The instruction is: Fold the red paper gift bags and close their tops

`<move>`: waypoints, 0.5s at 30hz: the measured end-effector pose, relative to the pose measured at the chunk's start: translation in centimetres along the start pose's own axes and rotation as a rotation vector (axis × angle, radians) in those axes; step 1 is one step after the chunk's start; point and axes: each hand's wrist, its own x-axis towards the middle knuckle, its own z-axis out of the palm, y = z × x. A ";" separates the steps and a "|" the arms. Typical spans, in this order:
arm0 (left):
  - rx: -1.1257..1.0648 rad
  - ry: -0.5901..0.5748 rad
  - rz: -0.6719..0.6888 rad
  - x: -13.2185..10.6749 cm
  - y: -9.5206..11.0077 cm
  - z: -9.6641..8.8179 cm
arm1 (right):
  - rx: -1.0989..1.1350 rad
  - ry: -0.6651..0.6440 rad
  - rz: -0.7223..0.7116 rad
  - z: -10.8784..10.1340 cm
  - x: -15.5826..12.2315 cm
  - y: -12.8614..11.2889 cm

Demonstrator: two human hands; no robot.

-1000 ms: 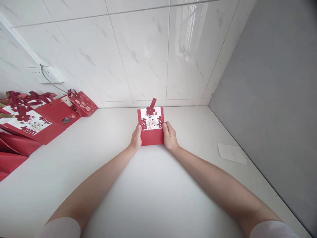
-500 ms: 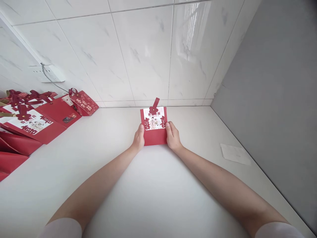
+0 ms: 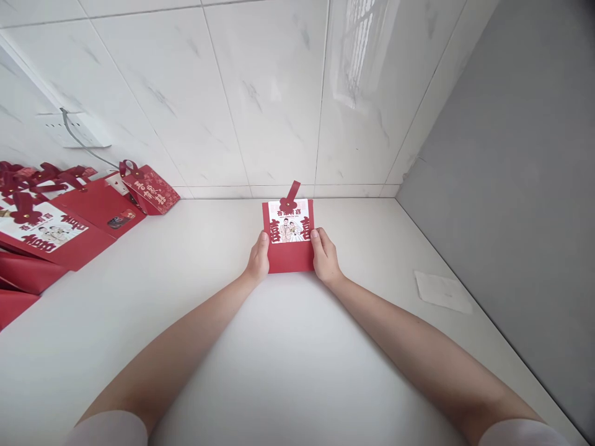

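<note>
Between my hands is a red wedding gift bag (image 3: 290,257), with a white panel that shows a drawn couple and dark red characters. A dark red ribbon strap (image 3: 294,191) with a flower-shaped tab sticks up from its top edge. My left hand (image 3: 258,259) is closed on the bag's left side, thumb along the edge. On the opposite side my right hand (image 3: 326,255) grips the edge, its thumb near the panel's lower corner. The fingers behind the bag are hidden.
Several similar red gift bags (image 3: 100,210) are crowded together at the left, by the tiled wall (image 3: 264,93). A cable hangs from a wall socket (image 3: 74,130) above them. A folded white tissue (image 3: 441,291) lies on the white table (image 3: 279,371) at the right, near a grey panel (image 3: 520,186).
The view has shifted slightly, so the bags at the left sit further toward the frame's edge. Both hands keep their hold on the gift bag, which has hardly moved.
</note>
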 end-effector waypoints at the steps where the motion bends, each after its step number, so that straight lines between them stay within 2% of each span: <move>1: 0.006 -0.007 0.009 0.0 0.0 0.0 | 0.000 0.001 0.000 0.0 0.0 0.0; 15: 0.004 -0.042 0.026 0.1 0.0 0.1 | 0.059 -0.007 0.030 -0.2 0.1 0.3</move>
